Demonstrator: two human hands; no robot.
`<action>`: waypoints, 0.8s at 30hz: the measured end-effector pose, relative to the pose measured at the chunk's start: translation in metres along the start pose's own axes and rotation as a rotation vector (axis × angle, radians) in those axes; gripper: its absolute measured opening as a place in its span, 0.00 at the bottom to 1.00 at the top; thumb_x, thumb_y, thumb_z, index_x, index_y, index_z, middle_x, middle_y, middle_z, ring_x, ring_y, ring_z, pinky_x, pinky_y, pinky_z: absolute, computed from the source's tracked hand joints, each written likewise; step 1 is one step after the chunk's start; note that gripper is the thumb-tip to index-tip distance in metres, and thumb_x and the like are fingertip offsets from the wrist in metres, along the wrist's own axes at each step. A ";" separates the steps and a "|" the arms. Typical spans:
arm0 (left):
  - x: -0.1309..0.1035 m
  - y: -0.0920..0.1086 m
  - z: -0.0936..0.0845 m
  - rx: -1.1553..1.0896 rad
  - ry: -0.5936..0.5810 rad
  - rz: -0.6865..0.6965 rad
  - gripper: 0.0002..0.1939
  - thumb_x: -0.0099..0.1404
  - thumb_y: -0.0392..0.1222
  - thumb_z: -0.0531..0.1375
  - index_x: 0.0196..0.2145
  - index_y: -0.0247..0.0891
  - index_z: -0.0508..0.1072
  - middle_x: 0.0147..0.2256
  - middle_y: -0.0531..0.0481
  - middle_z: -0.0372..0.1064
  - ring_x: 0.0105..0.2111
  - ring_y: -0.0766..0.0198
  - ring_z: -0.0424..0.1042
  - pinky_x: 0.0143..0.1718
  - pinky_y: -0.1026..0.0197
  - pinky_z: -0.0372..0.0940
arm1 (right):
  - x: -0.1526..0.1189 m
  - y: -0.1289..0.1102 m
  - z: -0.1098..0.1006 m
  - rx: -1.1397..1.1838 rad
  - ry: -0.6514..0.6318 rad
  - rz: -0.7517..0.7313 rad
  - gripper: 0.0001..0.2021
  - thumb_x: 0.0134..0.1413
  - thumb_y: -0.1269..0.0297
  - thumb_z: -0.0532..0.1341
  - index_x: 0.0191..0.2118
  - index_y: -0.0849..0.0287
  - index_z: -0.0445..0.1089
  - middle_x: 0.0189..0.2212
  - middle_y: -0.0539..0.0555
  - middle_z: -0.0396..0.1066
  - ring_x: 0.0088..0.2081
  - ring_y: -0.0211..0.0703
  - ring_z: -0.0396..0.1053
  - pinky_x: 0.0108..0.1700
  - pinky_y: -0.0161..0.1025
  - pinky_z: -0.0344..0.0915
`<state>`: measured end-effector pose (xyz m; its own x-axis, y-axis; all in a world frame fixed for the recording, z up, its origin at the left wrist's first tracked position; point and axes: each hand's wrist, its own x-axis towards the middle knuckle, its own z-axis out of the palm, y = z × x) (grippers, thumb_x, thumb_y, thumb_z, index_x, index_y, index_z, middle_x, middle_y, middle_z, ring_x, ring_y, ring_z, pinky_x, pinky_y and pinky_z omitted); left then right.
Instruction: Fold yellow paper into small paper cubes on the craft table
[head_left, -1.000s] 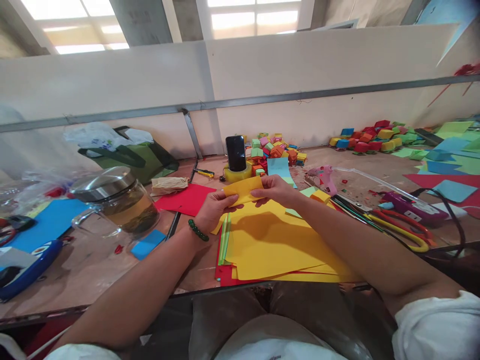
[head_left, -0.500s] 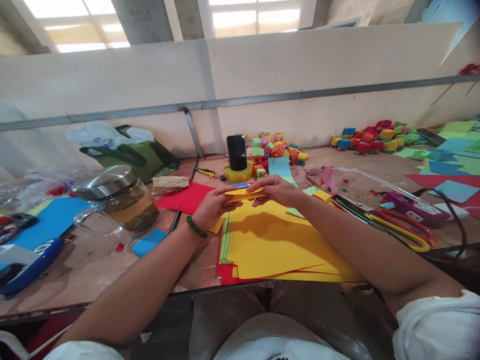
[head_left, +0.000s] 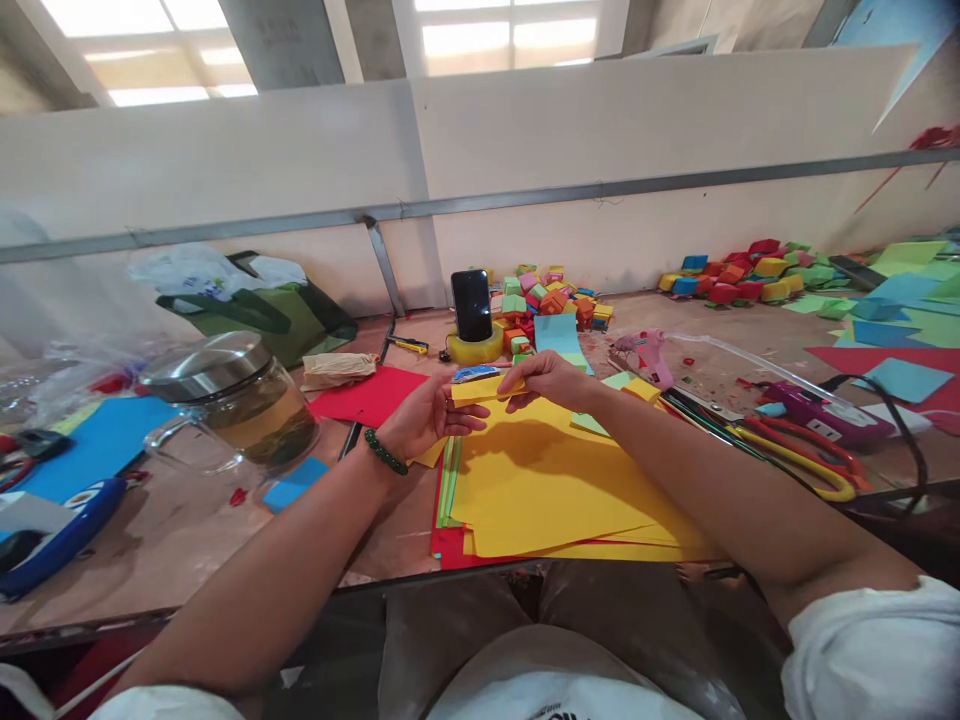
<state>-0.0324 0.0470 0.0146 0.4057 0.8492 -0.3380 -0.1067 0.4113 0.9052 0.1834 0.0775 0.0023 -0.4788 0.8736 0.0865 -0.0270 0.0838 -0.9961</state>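
Above the paper stack, a folded strip of yellow paper (head_left: pixel 477 389) is pinched in my right hand (head_left: pixel 551 380), thumb and fingers closed on its right end. My left hand (head_left: pixel 429 415), with a dark green bead bracelet at the wrist, is turned palm up at the strip's left end. Its fingers are parted and lie just under the strip; whether they touch it is hard to tell. Below both hands lies a stack of yellow sheets (head_left: pixel 555 490), with green and red sheets showing at its left edge. Just behind the strip is a small blue item (head_left: pixel 474 374), partly hidden.
A phone (head_left: pixel 472 306) stands on a yellow tape roll (head_left: pixel 477 346), before a pile of paper cubes (head_left: pixel 555 302). On the left are a glass teapot (head_left: pixel 259 415) and a green bag (head_left: pixel 277 320). A pink glue gun (head_left: pixel 651 356) and scissors (head_left: pixel 814 455) lie right.
My left fingers have loosened and dropped away from the yellow strip, palm turning up. The right hand keeps its pinch, and more of the strip and the blue item shows.
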 end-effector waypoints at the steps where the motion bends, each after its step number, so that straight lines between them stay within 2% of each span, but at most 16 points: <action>1: 0.000 -0.001 0.001 0.022 0.017 0.008 0.12 0.62 0.46 0.59 0.34 0.34 0.75 0.28 0.42 0.78 0.24 0.62 0.76 0.25 0.66 0.66 | 0.000 0.001 0.000 -0.007 -0.005 -0.004 0.07 0.31 0.67 0.68 0.24 0.63 0.77 0.23 0.50 0.76 0.23 0.39 0.75 0.29 0.33 0.73; 4: -0.002 -0.003 0.003 0.090 0.022 0.039 0.10 0.57 0.42 0.66 0.35 0.35 0.75 0.29 0.43 0.78 0.26 0.63 0.77 0.24 0.68 0.66 | 0.000 0.002 -0.001 -0.027 -0.024 -0.008 0.07 0.32 0.67 0.68 0.24 0.62 0.77 0.23 0.50 0.76 0.23 0.39 0.75 0.30 0.34 0.74; 9: -0.004 -0.004 0.004 0.112 -0.049 0.130 0.19 0.48 0.37 0.72 0.39 0.36 0.76 0.37 0.43 0.78 0.31 0.61 0.78 0.27 0.69 0.68 | -0.002 -0.002 -0.003 -0.005 0.002 0.008 0.09 0.35 0.66 0.68 0.28 0.62 0.77 0.25 0.52 0.76 0.23 0.37 0.75 0.29 0.33 0.73; 14: 0.000 -0.005 0.004 0.045 0.074 0.127 0.06 0.59 0.39 0.65 0.32 0.34 0.75 0.33 0.43 0.79 0.29 0.64 0.78 0.25 0.70 0.67 | -0.005 -0.009 -0.001 0.003 -0.012 0.031 0.13 0.37 0.63 0.71 0.32 0.61 0.72 0.23 0.49 0.75 0.21 0.35 0.73 0.27 0.32 0.73; 17: 0.002 -0.006 0.006 0.028 0.131 0.117 0.08 0.64 0.39 0.60 0.30 0.33 0.75 0.29 0.44 0.78 0.27 0.64 0.78 0.23 0.71 0.66 | -0.005 -0.009 0.001 -0.015 -0.023 0.040 0.16 0.36 0.61 0.72 0.32 0.61 0.70 0.25 0.50 0.76 0.22 0.37 0.74 0.27 0.33 0.73; 24: 0.001 -0.007 0.009 0.048 0.180 0.168 0.04 0.62 0.34 0.62 0.31 0.32 0.76 0.27 0.46 0.78 0.26 0.65 0.78 0.22 0.73 0.65 | -0.003 -0.006 0.001 -0.019 -0.021 0.027 0.22 0.33 0.56 0.74 0.34 0.62 0.70 0.27 0.50 0.75 0.25 0.40 0.76 0.29 0.32 0.74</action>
<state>-0.0228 0.0421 0.0097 0.2172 0.9514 -0.2183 -0.1142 0.2468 0.9623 0.1840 0.0734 0.0083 -0.4971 0.8656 0.0595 0.0024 0.0699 -0.9975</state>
